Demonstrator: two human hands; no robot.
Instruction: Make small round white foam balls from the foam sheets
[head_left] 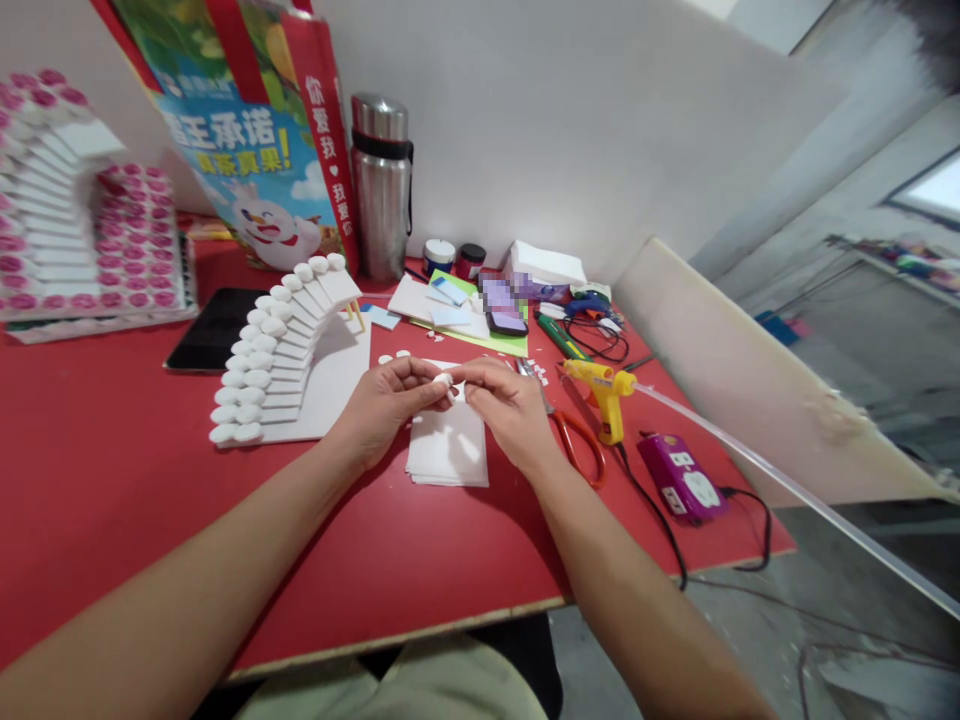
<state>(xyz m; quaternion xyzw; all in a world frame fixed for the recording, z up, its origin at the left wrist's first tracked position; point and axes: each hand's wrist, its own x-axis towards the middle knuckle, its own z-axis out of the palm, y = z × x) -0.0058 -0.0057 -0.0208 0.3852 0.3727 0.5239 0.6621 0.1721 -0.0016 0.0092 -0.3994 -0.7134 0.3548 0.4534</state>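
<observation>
My left hand (390, 405) and my right hand (511, 405) meet in front of me, fingertips closed on a small white piece (454, 388), perhaps folded tissue. Fingers cover much of it, so its exact kind is unclear. Directly beneath lies a stack of white sheets (450, 445). Left of my hands stands a curved white model staircase (289, 370), its outer edge lined with rounded white puffs (251, 380). Two similar puffs lie just behind my left hand.
A yellow glue gun (609, 390) with a long glue stick, orange-handled pliers (581, 450) and a purple power socket (682, 478) sit at right. Behind are a steel flask (381, 190) and a printed bag (255, 130). A pink-flowered staircase model (82, 210) stands far left.
</observation>
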